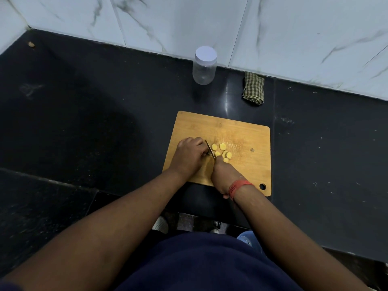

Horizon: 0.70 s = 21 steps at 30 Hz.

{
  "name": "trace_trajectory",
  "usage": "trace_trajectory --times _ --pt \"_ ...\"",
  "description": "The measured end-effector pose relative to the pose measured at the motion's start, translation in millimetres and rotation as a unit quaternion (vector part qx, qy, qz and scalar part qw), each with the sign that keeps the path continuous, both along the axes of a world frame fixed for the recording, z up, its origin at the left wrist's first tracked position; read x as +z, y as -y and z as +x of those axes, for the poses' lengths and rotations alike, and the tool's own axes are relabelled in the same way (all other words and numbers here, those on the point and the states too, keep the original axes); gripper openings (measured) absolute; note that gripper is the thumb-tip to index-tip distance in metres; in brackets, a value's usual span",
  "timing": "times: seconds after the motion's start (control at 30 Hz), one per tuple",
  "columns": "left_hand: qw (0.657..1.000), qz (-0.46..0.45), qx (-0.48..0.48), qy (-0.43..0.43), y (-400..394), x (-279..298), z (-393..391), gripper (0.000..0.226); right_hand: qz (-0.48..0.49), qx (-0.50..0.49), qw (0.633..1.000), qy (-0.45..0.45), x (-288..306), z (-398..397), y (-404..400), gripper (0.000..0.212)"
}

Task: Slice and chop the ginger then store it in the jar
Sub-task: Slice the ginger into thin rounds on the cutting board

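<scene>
Several round yellow ginger slices (220, 152) lie on a wooden cutting board (241, 135). My right hand (222, 175) grips a knife handle; the thin blade (210, 149) stands edge-down on the board just left of the slices. My left hand (190, 156), fingers curled, presses down on the uncut ginger piece, which it hides almost fully, right beside the blade. A clear plastic jar with a white lid (204, 65), closed and upright, stands at the back of the counter against the wall.
The board lies on a black stone counter (84, 122) bounded by a white marble wall (294, 28). A folded green checked cloth (253, 88) lies right of the jar. A small brown scrap (31, 44) sits at the far left corner.
</scene>
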<state>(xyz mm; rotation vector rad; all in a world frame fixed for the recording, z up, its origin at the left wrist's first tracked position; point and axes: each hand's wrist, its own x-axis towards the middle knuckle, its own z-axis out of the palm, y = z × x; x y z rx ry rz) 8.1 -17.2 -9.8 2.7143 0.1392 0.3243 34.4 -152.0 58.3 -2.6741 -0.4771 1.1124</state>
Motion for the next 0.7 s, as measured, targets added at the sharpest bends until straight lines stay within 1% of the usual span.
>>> trace_trajectory --times 0.07,0.2,0.33,0.47,0.57,0.6,0.7 --pt "1.000 0.002 -0.002 0.000 0 -1 -1 0.011 -0.011 0.003 1.000 0.002 0 6 -8 0.049" --pt "1.000 -0.012 0.003 -0.010 0 1 -1 0.015 0.001 0.003 1.000 0.002 -5 13 -14 0.045" --pt "0.998 -0.043 0.031 -0.024 3 4 1 0.012 -0.002 0.014 1.000 -0.002 -6 7 -5 0.052" --pt "0.997 -0.053 0.043 -0.036 5 3 1 0.012 0.002 0.016 1.000 -0.007 -11 -2 10 0.056" --pt "0.996 -0.061 0.046 -0.040 6 3 1 0.012 -0.001 0.021 1.000 -0.003 -12 -6 16 0.047" --pt "0.996 -0.064 0.044 -0.040 6 3 1 0.011 -0.003 0.017 1.000 -0.008 -11 -5 17 0.048" --pt "0.994 -0.091 0.036 -0.044 5 1 1 0.008 -0.013 0.025 1.000 -0.011 -10 -5 14 0.062"
